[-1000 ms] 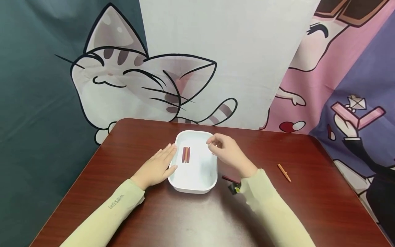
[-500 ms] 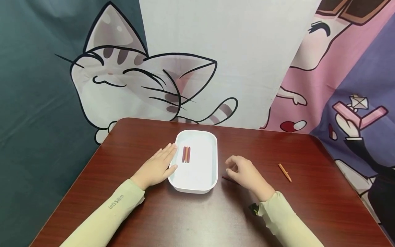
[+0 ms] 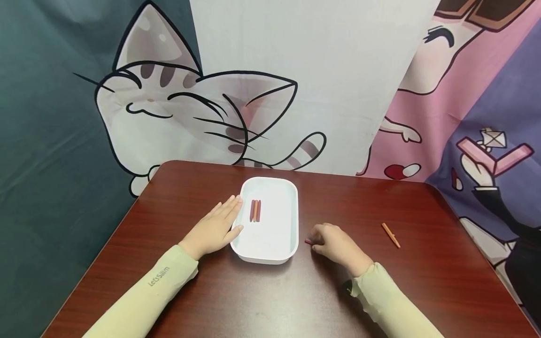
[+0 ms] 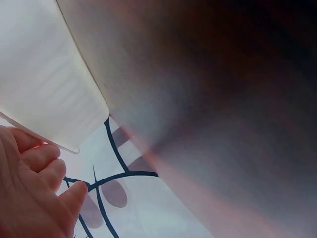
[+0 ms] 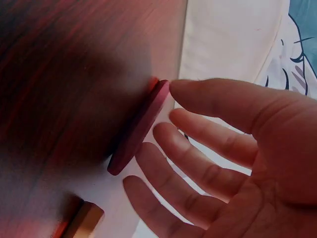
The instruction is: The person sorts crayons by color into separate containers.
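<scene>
A white tray (image 3: 270,244) sits on the table, with two dark red sticks (image 3: 251,211) and an orange-brown stick (image 3: 255,211) lying side by side in it. My left hand (image 3: 211,230) rests with straight fingers against the tray's left rim. Right of the tray, my right hand (image 3: 336,244) is low over another dark red stick (image 3: 307,241), mostly covered by it in the head view. In the right wrist view this slim, tapered stick (image 5: 138,129) lies by the thumb tip, the fingers loosely bent beside it, not closed round it.
Farther right on the brown table (image 3: 270,300) lies an orange-brown stick (image 3: 390,235) with a small nub. A tan wooden piece (image 5: 86,220) shows at the bottom of the right wrist view. Behind the table hangs a cloth (image 3: 338,61) printed with cartoon figures.
My right hand has moved from above the tray's right rim, right and down to the dark red stick on the table. My left hand and the sticks in the tray stay put.
</scene>
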The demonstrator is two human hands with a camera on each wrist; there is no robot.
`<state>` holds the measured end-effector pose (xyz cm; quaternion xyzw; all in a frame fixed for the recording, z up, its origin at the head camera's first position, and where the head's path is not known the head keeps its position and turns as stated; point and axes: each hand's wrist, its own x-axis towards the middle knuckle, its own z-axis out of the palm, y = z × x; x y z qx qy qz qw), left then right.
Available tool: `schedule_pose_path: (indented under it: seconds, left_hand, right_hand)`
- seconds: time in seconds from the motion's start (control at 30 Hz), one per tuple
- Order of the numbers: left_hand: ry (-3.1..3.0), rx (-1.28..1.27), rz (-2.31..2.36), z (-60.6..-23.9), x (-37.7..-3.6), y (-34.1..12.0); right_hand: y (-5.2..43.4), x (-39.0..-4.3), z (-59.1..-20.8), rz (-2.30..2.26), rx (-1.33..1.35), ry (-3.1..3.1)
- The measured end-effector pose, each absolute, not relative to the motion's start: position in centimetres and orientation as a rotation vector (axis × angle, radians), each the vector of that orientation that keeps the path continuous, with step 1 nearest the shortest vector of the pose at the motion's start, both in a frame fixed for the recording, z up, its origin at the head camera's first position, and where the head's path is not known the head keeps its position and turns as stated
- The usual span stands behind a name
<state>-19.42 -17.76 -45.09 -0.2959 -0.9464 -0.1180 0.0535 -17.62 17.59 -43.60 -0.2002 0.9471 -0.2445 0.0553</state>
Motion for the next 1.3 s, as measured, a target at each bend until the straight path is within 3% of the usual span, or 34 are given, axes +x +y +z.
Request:
schedule_pose_path:
  seconds: [0.67, 1.3]
  left_hand:
    - [-2.875, -0.903, -0.371, -45.07, -19.43, -17.69]
    - [-2.888, -0.897, -0.383, -45.05, -19.38, -17.73]
  right_hand:
    - [16.69, -17.43, -44.01, -0.526, -0.725, 3.017]
    - [17.19, -17.83, -44.15, -0.732, -0.458, 3.012]
